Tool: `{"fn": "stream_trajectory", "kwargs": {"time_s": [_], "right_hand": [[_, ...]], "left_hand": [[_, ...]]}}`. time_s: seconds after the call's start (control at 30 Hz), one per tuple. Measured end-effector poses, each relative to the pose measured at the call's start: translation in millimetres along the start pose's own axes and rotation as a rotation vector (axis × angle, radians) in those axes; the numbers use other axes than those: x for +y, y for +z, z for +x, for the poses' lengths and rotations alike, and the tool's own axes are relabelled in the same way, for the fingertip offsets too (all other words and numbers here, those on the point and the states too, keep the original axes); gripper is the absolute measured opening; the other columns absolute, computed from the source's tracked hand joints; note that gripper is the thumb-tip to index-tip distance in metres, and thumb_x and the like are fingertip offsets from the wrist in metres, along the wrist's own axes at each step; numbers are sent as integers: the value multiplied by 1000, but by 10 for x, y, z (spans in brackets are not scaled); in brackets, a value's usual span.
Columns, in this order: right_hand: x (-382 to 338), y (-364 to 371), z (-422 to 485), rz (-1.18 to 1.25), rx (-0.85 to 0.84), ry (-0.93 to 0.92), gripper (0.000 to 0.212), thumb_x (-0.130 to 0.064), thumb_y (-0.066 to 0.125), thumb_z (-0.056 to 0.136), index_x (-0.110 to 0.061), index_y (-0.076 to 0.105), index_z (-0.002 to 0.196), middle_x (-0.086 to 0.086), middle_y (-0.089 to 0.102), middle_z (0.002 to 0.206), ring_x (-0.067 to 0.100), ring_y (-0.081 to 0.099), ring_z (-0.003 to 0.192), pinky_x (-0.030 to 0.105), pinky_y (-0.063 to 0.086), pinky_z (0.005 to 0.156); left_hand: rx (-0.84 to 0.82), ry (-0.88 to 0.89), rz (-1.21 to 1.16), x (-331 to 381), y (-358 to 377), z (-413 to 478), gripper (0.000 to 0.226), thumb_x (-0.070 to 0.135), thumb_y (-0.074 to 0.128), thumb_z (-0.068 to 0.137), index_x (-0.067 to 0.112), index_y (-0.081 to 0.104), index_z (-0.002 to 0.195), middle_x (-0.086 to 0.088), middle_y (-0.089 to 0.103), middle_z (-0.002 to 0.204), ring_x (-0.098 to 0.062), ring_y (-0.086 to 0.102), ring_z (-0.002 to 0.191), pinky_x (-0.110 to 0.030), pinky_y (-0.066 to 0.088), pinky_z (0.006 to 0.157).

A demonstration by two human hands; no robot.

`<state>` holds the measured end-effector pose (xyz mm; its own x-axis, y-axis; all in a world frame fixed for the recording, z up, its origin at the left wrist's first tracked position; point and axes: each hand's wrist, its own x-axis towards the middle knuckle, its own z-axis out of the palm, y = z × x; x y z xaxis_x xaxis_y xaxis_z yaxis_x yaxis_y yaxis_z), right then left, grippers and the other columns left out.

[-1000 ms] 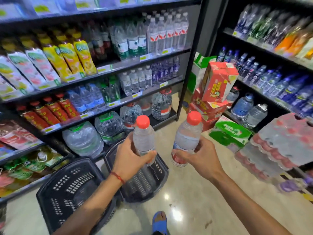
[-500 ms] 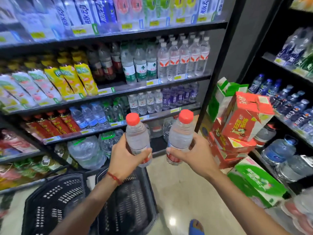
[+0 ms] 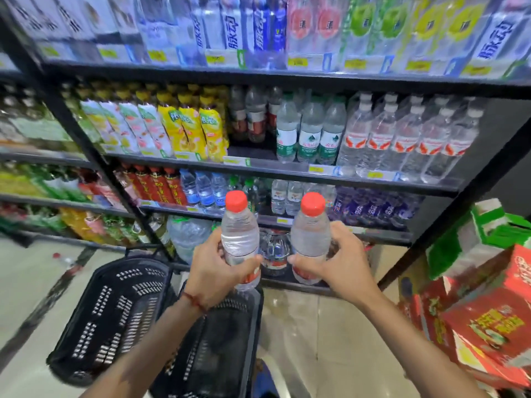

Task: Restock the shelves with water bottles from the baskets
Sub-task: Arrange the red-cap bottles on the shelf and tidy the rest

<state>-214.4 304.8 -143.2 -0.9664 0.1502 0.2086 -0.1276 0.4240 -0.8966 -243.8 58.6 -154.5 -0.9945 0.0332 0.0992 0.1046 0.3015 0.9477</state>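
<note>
My left hand (image 3: 214,270) grips a clear water bottle with a red cap (image 3: 240,228), held upright. My right hand (image 3: 343,267) grips a second red-capped water bottle (image 3: 310,234), also upright, a short gap to the right of the first. Both bottles are raised in front of the black shelf unit (image 3: 287,175). Two black plastic baskets stand on the floor below my arms, one at the left (image 3: 106,314) and one under my left wrist (image 3: 227,340). Their insides look dark.
The shelves hold rows of water and drink bottles, with a gap beside the green-labelled water (image 3: 310,133). Large water jugs (image 3: 188,235) sit on the bottom shelf. Red and green cartons (image 3: 485,320) are stacked at the right. Tiled floor lies between.
I have stepped nearer the shelf and my view has tilted up. Both hands have lifted their bottles higher, away from the baskets, keeping the same grip.
</note>
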Motion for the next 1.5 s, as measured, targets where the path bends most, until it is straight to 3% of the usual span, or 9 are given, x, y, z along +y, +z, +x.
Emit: {"fn": "stream_trajectory", "kwargs": {"time_s": [0.17,0.33,0.6,0.77,0.97,1.07,1.2,1.33,1.5], "right_hand": [[143,273,678,-17,-63,33,56,-45,101,56,-33,70,101,-6,70,106,10,68,102,40,56,92],[124,581,1408,-53,-68,-4,52,-34,101,61,-30,73,105,-12,72,106,12,69,99,42,56,90],[44,920,2273,-56,-65,-48,65,-37,99,64,-26,72,123,-14,74,116,6,69,107,29,53,90],[87,955,2562,-45,-96,-65,64,-31,99,67,-25,71,124,-14,72,120,3,66,111,14,47,92],[150,751,2807,-43,-136,-36,59,-31,101,65,-26,73,117,-13,76,112,7,71,106,33,55,93],[170,656,2853,-74,-129,-54,62,-32,101,64,-25,73,119,-13,76,113,7,70,108,32,54,97],[181,576,2846,-83,-106,-67,60,-32,101,64,-26,73,117,-12,76,114,6,70,107,27,53,96],[133,519,2819,-82,-93,-75,57,-32,100,65,-29,74,115,-14,76,113,6,70,108,28,52,98],[130,469,2819,-89,-71,-66,55,-27,101,65,-29,74,113,-8,76,112,11,72,107,40,56,98]], "left_hand": [[97,68,86,-109,-94,540,58,10,96,65,37,61,103,38,70,86,15,67,83,-2,47,74],[90,86,125,-175,-363,1132,51,21,94,71,21,67,114,16,77,93,5,70,84,-12,52,74],[121,89,139,-229,-565,1881,58,39,94,70,25,65,118,16,76,97,1,72,91,-21,57,76],[157,113,78,-284,-498,2260,55,22,93,73,23,65,121,25,74,97,4,70,91,-15,55,77],[149,325,93,-151,-310,2795,59,11,91,73,27,58,119,14,66,105,8,62,97,-7,45,79],[205,488,123,-127,-163,3091,65,25,95,70,44,52,115,-1,58,112,-8,59,107,-12,47,80],[268,627,284,-164,2,3403,59,41,93,68,14,66,112,2,57,108,-2,52,101,-12,45,83],[209,652,402,-223,96,3568,66,47,93,68,17,68,121,-2,64,111,-14,61,100,-31,55,78],[180,562,167,-265,304,3708,65,24,98,66,8,65,120,-3,56,110,-5,53,101,-6,40,91]]}}
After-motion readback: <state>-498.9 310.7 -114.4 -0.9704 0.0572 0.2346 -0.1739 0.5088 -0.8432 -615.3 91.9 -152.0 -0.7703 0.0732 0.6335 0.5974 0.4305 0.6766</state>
